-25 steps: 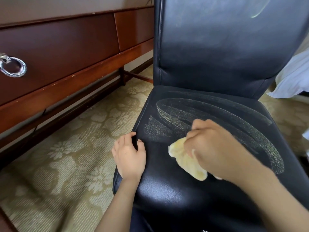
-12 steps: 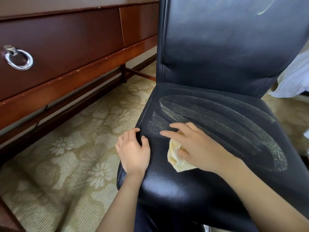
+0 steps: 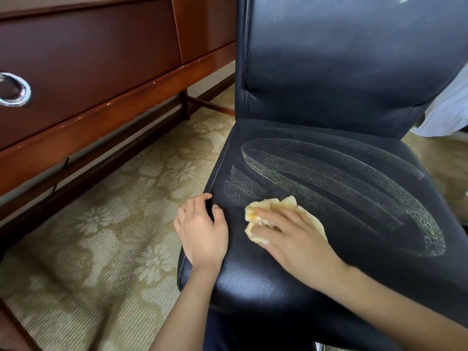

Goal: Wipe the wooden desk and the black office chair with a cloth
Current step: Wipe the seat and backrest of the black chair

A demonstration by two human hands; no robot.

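The right hand (image 3: 291, 239) lies flat with fingers straight, pressing the cloth (image 3: 279, 205) onto the seat of the chair (image 3: 342, 72). A second ago it was bunched round the cloth, farther toward 3 o'clock. At its 9 o'clock the left hand (image 3: 202, 229) still curls over the seat's edge. Curved wipe marks (image 3: 354, 183) spread toward 2 o'clock, and the desk (image 3: 88, 59) stands at 10 o'clock.

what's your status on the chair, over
Left hand grips chair seat edge. Right hand flat, pressing cloth on seat front. Streaks across seat middle. Nothing in the way.
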